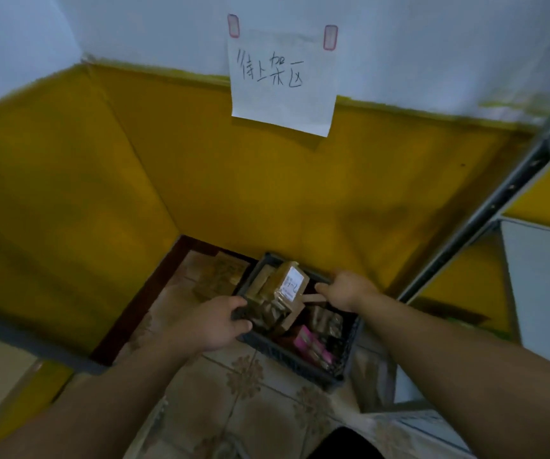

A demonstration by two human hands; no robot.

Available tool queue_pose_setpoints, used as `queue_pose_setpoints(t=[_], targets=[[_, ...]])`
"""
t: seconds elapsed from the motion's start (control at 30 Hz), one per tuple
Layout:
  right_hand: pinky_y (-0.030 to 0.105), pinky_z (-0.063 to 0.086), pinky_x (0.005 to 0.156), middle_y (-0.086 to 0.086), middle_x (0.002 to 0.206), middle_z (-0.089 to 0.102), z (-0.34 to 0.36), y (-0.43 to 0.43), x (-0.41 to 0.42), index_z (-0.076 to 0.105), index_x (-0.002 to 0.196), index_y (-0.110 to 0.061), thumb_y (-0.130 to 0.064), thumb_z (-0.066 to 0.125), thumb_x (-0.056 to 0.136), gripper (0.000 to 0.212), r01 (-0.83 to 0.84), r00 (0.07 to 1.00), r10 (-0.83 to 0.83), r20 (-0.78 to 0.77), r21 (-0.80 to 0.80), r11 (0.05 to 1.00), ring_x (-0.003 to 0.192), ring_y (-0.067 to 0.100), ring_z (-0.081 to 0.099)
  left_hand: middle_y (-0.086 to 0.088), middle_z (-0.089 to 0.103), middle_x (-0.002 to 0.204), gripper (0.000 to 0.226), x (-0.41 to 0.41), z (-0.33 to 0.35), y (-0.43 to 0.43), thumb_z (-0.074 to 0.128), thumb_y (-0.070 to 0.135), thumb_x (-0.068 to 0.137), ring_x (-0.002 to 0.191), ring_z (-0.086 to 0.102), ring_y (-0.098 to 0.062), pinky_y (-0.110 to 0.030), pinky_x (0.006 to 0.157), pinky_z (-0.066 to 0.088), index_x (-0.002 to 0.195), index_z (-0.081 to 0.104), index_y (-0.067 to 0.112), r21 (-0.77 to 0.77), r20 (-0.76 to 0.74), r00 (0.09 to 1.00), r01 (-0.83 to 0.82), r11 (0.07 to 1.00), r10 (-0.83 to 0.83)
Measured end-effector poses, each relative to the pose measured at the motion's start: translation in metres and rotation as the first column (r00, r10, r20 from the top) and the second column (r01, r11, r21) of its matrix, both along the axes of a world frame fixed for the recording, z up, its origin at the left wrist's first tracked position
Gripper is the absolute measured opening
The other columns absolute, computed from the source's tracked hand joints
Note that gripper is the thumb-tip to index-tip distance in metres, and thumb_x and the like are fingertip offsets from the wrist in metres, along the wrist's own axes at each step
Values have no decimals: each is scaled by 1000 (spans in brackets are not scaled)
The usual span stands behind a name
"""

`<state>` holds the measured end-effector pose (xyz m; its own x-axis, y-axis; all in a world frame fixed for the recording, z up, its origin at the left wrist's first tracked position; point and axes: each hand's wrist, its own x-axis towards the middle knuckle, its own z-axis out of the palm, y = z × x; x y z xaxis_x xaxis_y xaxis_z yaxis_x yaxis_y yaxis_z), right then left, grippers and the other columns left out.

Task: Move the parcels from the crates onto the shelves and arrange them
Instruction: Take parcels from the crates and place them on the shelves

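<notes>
Dark plastic crate (300, 362) sits on the tiled floor, lower centre of frame, packed with cardboard parcels (320, 321); a labelled carton (288, 286) stands proud on top. Left hand (214, 321) grips the crate's left rim, fingers curled over it; right hand (349, 289) curls over the opposite rim. Assessment: load likely heavy, crate rigid, contents loose. Take the rims and lift level. Shelf frame (485, 207) stands at right.

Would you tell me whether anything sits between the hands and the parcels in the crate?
Nothing visible does: the crate is open-topped, and the left hand and right hand grip its rim beside the labelled parcel.
</notes>
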<state>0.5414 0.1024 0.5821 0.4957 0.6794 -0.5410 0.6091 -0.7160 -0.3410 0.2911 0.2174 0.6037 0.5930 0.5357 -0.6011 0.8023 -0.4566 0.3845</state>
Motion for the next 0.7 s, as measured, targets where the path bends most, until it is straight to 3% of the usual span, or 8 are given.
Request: queue_pose_setpoints(t=[0.03,0.13,0.2,0.37,0.5,0.57,0.7], targets=[[29,36,58,3,109,62,-3,3,-2,53,124,-18,-60,45,95,52,33,999,-33,4,5,999,70,13,46,3,43,149,64,0,-5,14,57,49,92,129,46,-15,-23,97,39,147,38,23,-9,-12,999,30,1000,-31],[29,36,54,-4,85,55,-7,8,-9,53,125,-18,-61,47,94,53,139,990,-139,-36,-6,990,72,14,52,2,37,153,63,10,-19,47,55,47,94,134,41,-18,-21,91,34,149,34,23,-74,-48,995,80,994,-83],[29,37,55,-4,84,52,-13,8,-7,51,129,-16,-58,50,94,55,187,980,-187,-63,-18,982,74,14,53,1,37,153,61,21,-28,63,54,45,96,134,41,-18,-20,87,33,149,34,22,-111,-64,991,112,987,-120],[30,42,70,2,98,58,-36,20,25,50,130,-14,-50,51,97,49,272,950,-274,-147,-35,962,83,16,55,0,38,152,56,55,-55,101,52,40,98,131,44,-21,-22,82,36,149,34,23,-167,-101,985,123,978,-141],[33,48,86,12,126,60,-71,41,52,51,133,-13,-47,51,97,50,282,945,-286,-161,-48,958,100,24,56,-2,41,149,60,77,-98,133,55,43,96,126,49,-21,-21,75,40,149,34,23,-163,-140,986,62,985,-86],[36,50,89,12,120,61,-97,54,62,55,126,-13,-45,52,98,43,282,939,-289,-188,-63,957,105,27,58,-1,43,147,60,87,-125,147,56,44,95,123,51,-20,-23,77,40,147,36,24,-168,-142,987,51,984,-76],[29,39,74,2,98,56,-166,77,75,54,92,-27,-45,51,97,19,298,916,-312,-253,-94,950,93,24,56,5,59,123,45,107,-197,163,57,43,93,97,55,-10,-24,71,46,135,50,28,-183,-112,992,29,983,-51]])
